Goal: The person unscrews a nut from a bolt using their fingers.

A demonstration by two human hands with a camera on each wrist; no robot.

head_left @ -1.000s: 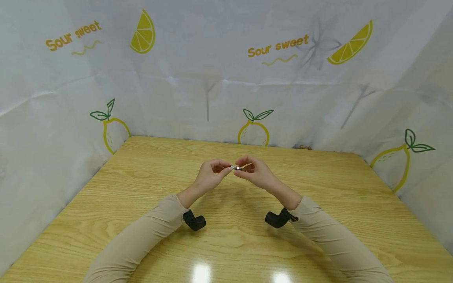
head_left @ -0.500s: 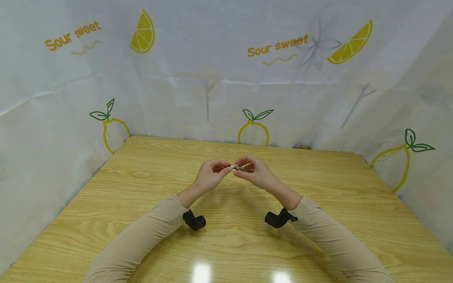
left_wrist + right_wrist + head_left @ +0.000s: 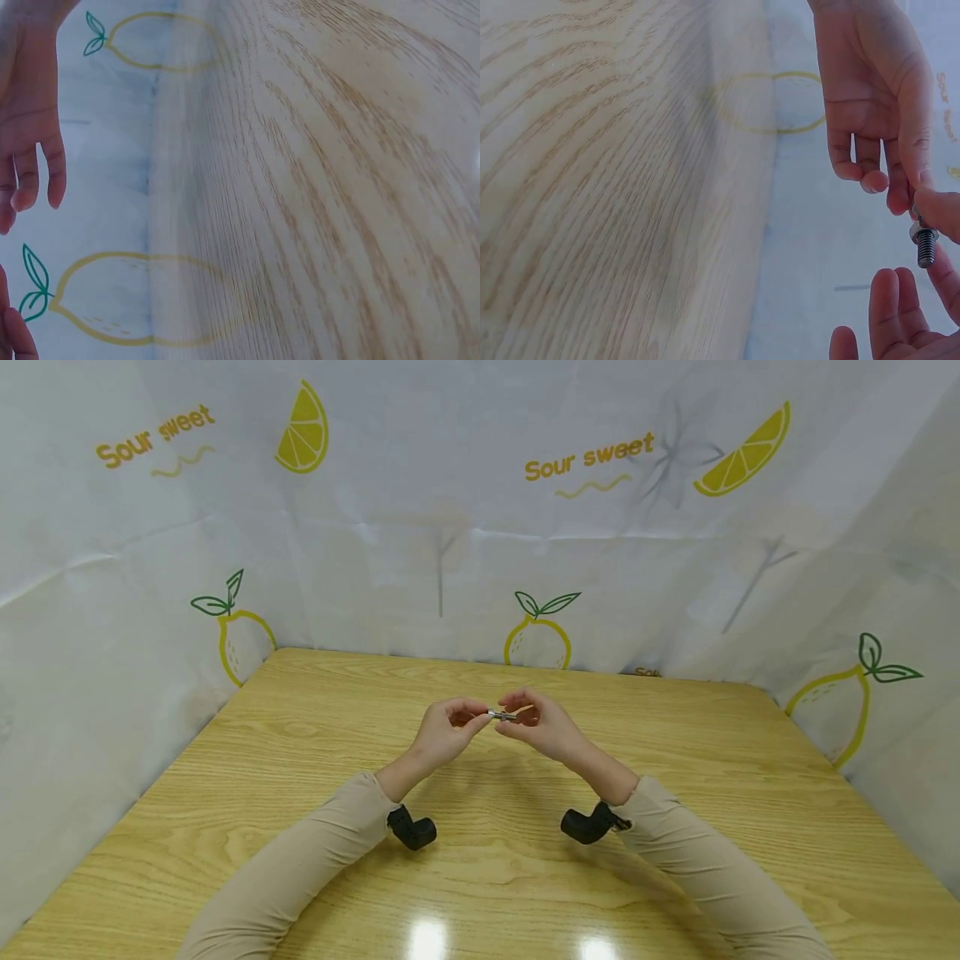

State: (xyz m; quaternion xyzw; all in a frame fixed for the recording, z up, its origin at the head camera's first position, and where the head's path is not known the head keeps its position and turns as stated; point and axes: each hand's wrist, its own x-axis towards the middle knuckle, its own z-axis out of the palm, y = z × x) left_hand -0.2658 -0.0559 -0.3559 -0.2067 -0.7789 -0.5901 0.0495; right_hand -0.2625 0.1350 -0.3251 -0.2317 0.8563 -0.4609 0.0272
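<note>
A small metal bolt (image 3: 492,715) lies level between my hands in the head view, with a nut (image 3: 504,716) partway along its thread. My left hand (image 3: 446,732) pinches the bolt's head end between thumb and finger. Around the nut curl the index finger and thumb of my right hand (image 3: 551,727); whether both fingertips touch it is hard to tell. The right wrist view shows the threaded bolt end (image 3: 926,253) sticking out past the nut (image 3: 923,232), near the right fingers (image 3: 889,315). Only parts of the hands appear in the left wrist view, without the bolt.
Both hands are above a wood-grain table (image 3: 480,860). Behind it hangs a white cloth (image 3: 390,577) printed with lemons and lettering. A black wrist camera (image 3: 411,827) sits at the left cuff, another black wrist camera (image 3: 587,823) at the right.
The nut shows its faces at a different angle than before. My right index finger has shifted slightly. The left hand and the bolt stay in place.
</note>
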